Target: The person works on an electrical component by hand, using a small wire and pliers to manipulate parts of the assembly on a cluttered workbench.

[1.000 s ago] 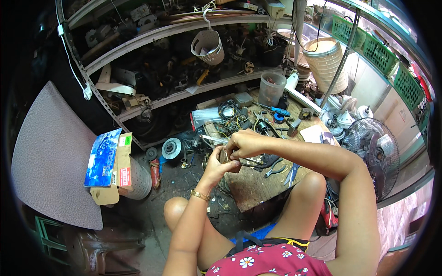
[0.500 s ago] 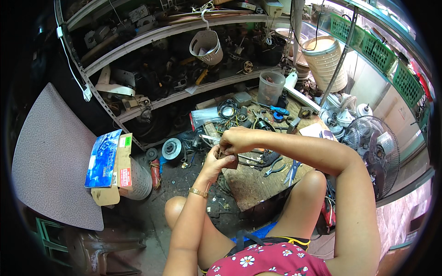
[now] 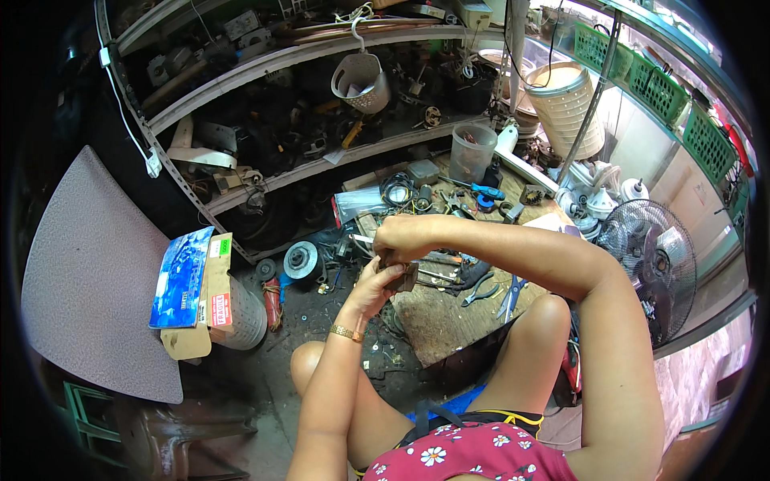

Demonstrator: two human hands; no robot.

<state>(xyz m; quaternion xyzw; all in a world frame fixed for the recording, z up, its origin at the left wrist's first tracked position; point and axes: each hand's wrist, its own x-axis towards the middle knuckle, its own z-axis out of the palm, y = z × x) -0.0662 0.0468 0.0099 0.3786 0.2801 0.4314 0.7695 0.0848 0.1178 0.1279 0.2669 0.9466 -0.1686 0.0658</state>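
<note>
In front of me, above the near left part of the wooden board (image 3: 437,325), both hands meet. My left hand (image 3: 374,287) is closed around a small dark brown blocky part (image 3: 407,277), its thumb lying along the side. My right hand (image 3: 401,238) bends over the top of that part with fingers curled and pressed together; whatever they pinch is hidden beneath the hand. A pale thin strip (image 3: 362,239) sticks out to the left of the right hand. Pliers (image 3: 480,291) and blue-handled scissors (image 3: 511,298) lie on the board beyond my right knee.
A standing fan (image 3: 651,260) and a lidded wicker bin (image 3: 566,112) are at the right. Cables and tools crowd the board's far side, by a clear plastic tub (image 3: 472,152). A metal pulley-like disc (image 3: 301,260) and a cardboard box (image 3: 218,293) sit at the left.
My right hand has shifted slightly left and up, its wrist more bent over the brown part. More of the part shows at its right side. My left hand stays closed on it.
</note>
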